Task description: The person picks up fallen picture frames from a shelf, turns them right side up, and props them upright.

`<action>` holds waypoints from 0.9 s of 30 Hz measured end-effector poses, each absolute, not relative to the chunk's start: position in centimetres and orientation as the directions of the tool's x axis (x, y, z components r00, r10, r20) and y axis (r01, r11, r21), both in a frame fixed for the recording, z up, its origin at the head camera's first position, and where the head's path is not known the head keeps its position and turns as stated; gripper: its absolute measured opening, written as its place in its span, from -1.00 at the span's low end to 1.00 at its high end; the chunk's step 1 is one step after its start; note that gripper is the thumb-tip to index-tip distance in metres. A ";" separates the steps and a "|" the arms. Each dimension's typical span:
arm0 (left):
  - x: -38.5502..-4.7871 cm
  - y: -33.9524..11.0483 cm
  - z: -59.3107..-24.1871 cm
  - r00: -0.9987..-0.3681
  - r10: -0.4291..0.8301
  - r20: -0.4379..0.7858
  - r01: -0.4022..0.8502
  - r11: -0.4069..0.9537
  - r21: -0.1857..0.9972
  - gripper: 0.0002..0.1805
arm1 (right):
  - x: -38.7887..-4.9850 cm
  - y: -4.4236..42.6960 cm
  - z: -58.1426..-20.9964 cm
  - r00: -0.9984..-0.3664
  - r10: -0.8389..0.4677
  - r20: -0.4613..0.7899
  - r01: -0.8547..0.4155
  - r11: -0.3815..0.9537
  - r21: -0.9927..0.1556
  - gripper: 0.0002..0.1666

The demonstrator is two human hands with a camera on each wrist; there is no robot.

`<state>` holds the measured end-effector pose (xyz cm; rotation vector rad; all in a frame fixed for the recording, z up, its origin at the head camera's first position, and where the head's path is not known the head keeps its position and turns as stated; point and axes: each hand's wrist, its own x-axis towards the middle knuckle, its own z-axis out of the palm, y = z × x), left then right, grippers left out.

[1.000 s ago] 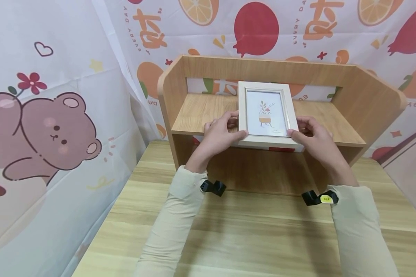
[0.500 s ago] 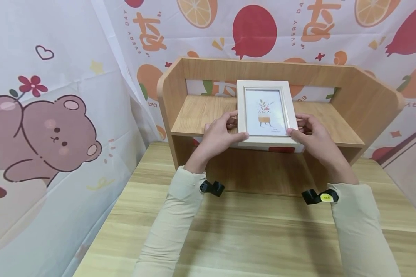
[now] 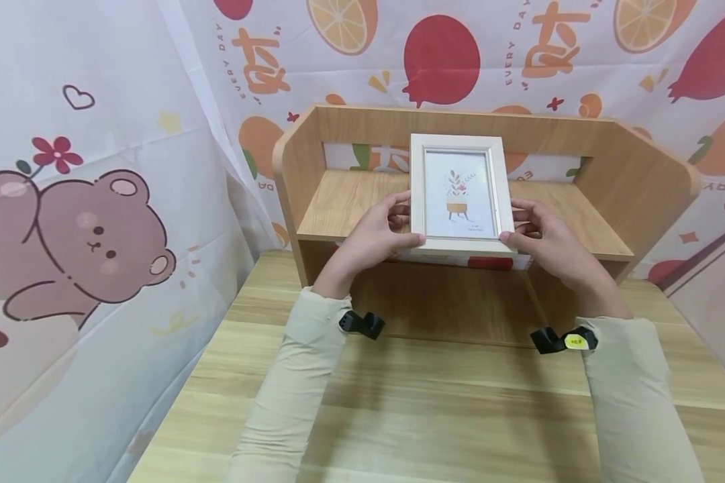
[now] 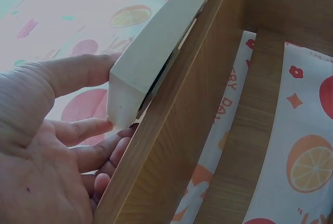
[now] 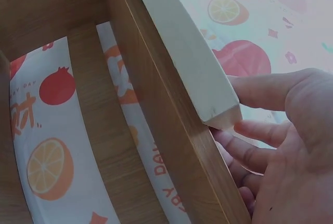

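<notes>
A cream-coloured picture frame (image 3: 418,188) with a small print of a potted plant leans back at the middle of the wooden desk shelf (image 3: 350,201), its lower edge by the shelf board's front edge. My left hand (image 3: 371,235) holds its lower left corner, thumb on the front edge and fingers curled at the side. On the opposite side my right hand (image 3: 556,245) grips the lower right corner likewise. In the left wrist view the fingertips reach around the picture frame (image 4: 156,41), close to the board edge. The right wrist view shows the picture frame's side (image 5: 187,57) along the board.
Below the board is an open compartment with a divider (image 3: 534,295) towards the right. The shelf's side panels (image 3: 286,174) rise at both ends. A wood-grain table (image 3: 459,416) carries the shelf, and printed cloth (image 3: 362,74) hangs behind.
The picture frame's top edge has risen a little against the shelf, leaving it slightly more upright. Both hands keep their hold, and the left has shifted slightly left.
</notes>
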<state>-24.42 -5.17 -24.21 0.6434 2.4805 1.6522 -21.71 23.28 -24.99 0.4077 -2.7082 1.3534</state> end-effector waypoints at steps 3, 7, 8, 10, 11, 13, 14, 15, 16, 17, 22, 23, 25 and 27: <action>-24.6 -5.1 -24.2 -0.905 0.392 0.167 0.302 0.314 0.900 -0.14 | -21.8 23.4 -25.0 -0.954 -0.216 0.208 -0.295 0.558 -0.775 -0.24; -24.8 -4.9 -24.3 -0.900 0.389 0.197 0.319 0.281 0.905 -0.14 | -21.8 23.2 -24.9 -0.964 -0.188 0.187 -0.262 0.559 -0.787 -0.23; -24.9 -4.9 -24.4 -0.899 0.388 0.203 0.322 0.272 0.907 -0.14 | -21.8 23.1 -24.8 -0.966 -0.180 0.183 -0.254 0.558 -0.790 -0.23; -24.9 -4.8 -24.4 -0.901 0.380 0.210 0.324 0.266 0.908 -0.14 | -21.9 23.1 -24.8 -0.970 -0.166 0.176 -0.239 0.554 -0.798 -0.23; -24.9 -4.8 -24.4 -0.902 0.377 0.212 0.325 0.265 0.908 -0.14 | -21.9 23.0 -24.8 -0.969 -0.167 0.182 -0.245 0.548 -0.800 -0.23; -25.0 -4.7 -24.4 -0.903 0.371 0.215 0.325 0.267 0.907 -0.14 | -22.1 23.1 -24.8 -0.966 -0.170 0.197 -0.258 0.536 -0.804 -0.22; -25.0 -4.7 -24.4 -0.904 0.369 0.216 0.327 0.270 0.906 -0.14 | -22.2 23.1 -24.8 -0.964 -0.170 0.204 -0.264 0.532 -0.805 -0.22; -25.1 -4.7 -24.3 -0.905 0.367 0.218 0.328 0.273 0.904 -0.14 | -22.2 23.1 -24.8 -0.962 -0.173 0.213 -0.273 0.528 -0.805 -0.22; -25.1 -4.6 -24.3 -0.905 0.365 0.219 0.330 0.274 0.903 -0.14 | -22.3 23.2 -24.8 -0.960 -0.172 0.220 -0.278 0.524 -0.805 -0.23; -25.2 -4.6 -24.3 -0.906 0.362 0.219 0.329 0.277 0.902 -0.14 | -22.4 23.2 -24.8 -0.960 -0.170 0.224 -0.280 0.522 -0.805 -0.23; -25.7 -4.4 -24.2 -0.908 0.351 0.226 0.330 0.272 0.904 -0.15 | -22.8 23.1 -24.7 -0.962 -0.145 0.229 -0.271 0.529 -0.804 -0.26; -25.8 -4.4 -24.2 -0.909 0.350 0.229 0.331 0.267 0.905 -0.15 | -22.9 23.0 -24.7 -0.962 -0.142 0.232 -0.272 0.528 -0.804 -0.26; -25.9 -4.3 -24.1 -0.908 0.348 0.235 0.333 0.256 0.908 -0.16 | -23.0 23.0 -24.7 -0.963 -0.134 0.236 -0.271 0.524 -0.808 -0.26; -26.1 -4.2 -24.1 -0.906 0.344 0.245 0.339 0.246 0.908 -0.16 | -23.1 23.0 -24.7 -0.962 -0.126 0.242 -0.272 0.512 -0.815 -0.25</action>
